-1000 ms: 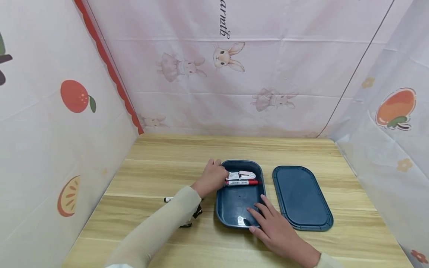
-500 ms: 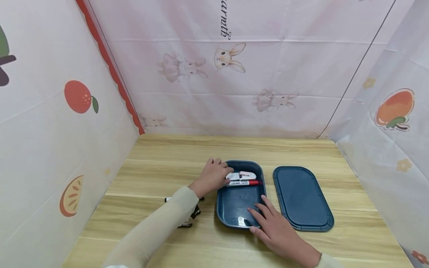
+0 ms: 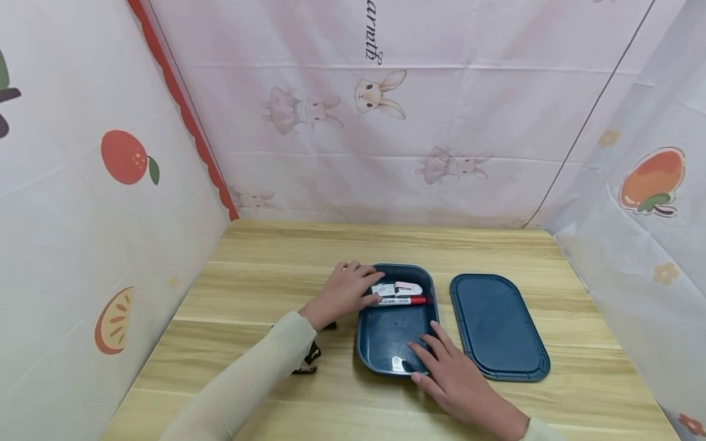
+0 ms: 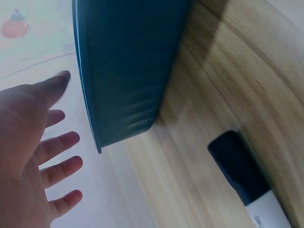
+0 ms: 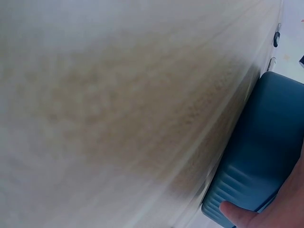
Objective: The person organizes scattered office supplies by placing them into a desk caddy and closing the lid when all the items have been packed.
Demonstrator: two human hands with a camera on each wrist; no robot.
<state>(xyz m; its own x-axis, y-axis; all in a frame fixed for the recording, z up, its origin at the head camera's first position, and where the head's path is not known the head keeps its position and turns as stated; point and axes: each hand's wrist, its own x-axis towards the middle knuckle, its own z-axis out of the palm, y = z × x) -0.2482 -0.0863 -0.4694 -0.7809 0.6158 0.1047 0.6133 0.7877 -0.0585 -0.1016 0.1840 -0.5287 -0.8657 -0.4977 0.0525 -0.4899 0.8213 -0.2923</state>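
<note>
My left hand (image 3: 343, 289) hovers over the left rim of an open dark blue plastic box (image 3: 394, 340), fingers spread and nothing in them. In the left wrist view, that hand (image 4: 28, 147) is apart from the box wall (image 4: 128, 61). Inside the box's far end lie a red-capped marker (image 3: 405, 301), a small white rectangular item (image 3: 383, 290) and a white and pale pink item (image 3: 409, 288) with a rounded end. My right hand (image 3: 458, 386) rests on the box's near right rim with fingers extended; its thumb (image 5: 235, 213) touches the outer wall in the right wrist view.
A dark blue lid (image 3: 499, 324) lies flat to the right of the box. Left of it, partly behind my left sleeve, are a black-capped white marker (image 4: 247, 173) and small black items (image 3: 312, 353). Printed cloth walls (image 3: 331, 184) enclose the wooden table (image 3: 287, 245).
My left hand has loosened and drawn slightly left, its fingers spreading apart, so more of the white rectangular item shows. The right hand has stayed at the box rim.
</note>
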